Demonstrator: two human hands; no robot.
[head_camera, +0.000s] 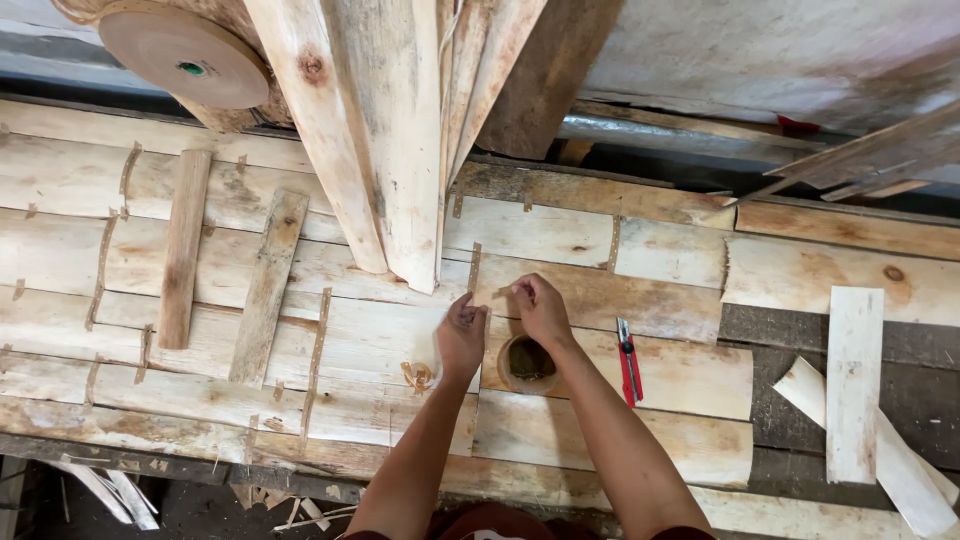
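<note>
On the veneer (560, 300) seam: left hand (461, 338) and right hand (541, 308) pinch brown tape (475, 268); tape roll (527, 364) below, core hollow, dark inside.

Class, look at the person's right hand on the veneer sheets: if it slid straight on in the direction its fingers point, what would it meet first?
The right hand points up and left across the veneer sheets. Going straight on, it would likely first meet the leaning wooden planks, near their lower ends, though depth is unclear.

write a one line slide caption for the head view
Both hands, left hand and right hand, press on a veneer seam, beside a tape roll and red utility knife.
</note>
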